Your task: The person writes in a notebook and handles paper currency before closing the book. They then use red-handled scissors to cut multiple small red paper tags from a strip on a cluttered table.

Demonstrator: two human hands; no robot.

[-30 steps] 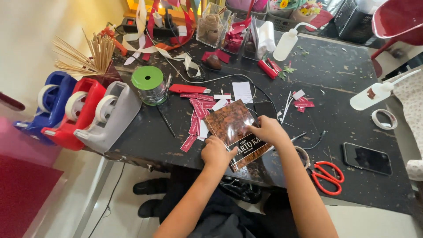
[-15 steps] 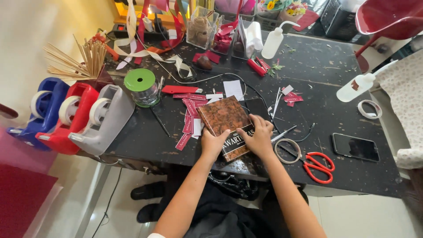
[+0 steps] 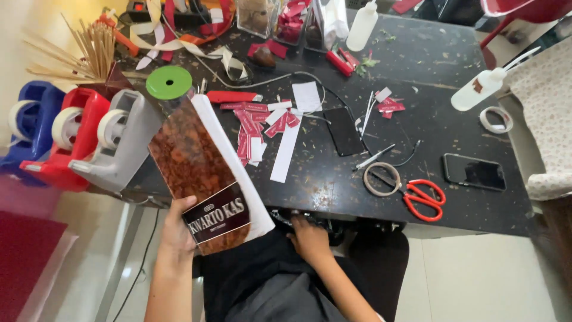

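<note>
I see my left hand (image 3: 177, 229) clamped on a clear plastic pouch of reddish-brown snack with a dark label (image 3: 199, 164), lifted at eight o'clock, off the black table (image 3: 417, 119). My right hand (image 3: 310, 238) rests at six o'clock below the table edge; its grip I cannot tell.

Left hand (image 3: 177, 229) gripping brown patterned packet (image 3: 196, 173), right hand (image 3: 308, 238) at black table (image 3: 417, 119) edge, red scissors (image 3: 420, 198) nearby
</note>
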